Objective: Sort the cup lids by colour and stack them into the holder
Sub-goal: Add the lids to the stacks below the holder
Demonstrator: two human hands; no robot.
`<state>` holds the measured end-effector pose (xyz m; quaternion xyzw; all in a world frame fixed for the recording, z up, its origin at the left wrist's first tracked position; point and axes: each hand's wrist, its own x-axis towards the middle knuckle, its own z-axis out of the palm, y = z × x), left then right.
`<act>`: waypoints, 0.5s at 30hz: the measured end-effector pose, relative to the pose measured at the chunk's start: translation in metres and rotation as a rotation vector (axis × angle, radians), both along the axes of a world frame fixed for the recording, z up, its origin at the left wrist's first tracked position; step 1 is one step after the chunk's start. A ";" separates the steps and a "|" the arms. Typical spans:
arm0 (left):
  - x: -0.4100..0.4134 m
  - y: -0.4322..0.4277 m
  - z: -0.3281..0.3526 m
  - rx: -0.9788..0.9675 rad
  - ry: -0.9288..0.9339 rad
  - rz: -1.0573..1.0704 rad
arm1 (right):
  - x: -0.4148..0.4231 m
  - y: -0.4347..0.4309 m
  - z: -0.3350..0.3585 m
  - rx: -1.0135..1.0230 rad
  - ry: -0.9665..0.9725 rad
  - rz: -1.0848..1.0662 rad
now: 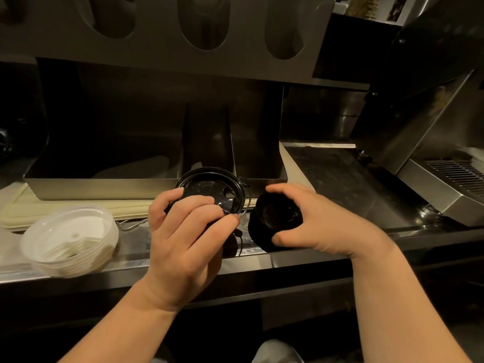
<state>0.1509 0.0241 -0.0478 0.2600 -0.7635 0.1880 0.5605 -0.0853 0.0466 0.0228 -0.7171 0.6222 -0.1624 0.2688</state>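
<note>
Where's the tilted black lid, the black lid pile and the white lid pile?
tilted black lid [207,183]: head view, flat top
black lid pile [277,213]: head view, top lid's centre
white lid pile [70,237]: head view, top lid's centre

The right hand hides part of the black lid stack; the holder is too dark inside.

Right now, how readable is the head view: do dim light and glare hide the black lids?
Head view: dim light; the black lid in the left hand shows its holes, the black stack under the right hand merges into shadow; the white lids read clearly; the counter edge glares.
</note>
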 end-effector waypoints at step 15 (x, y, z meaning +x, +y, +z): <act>0.012 -0.001 -0.001 0.057 0.030 -0.025 | 0.012 -0.004 -0.009 0.049 0.030 0.066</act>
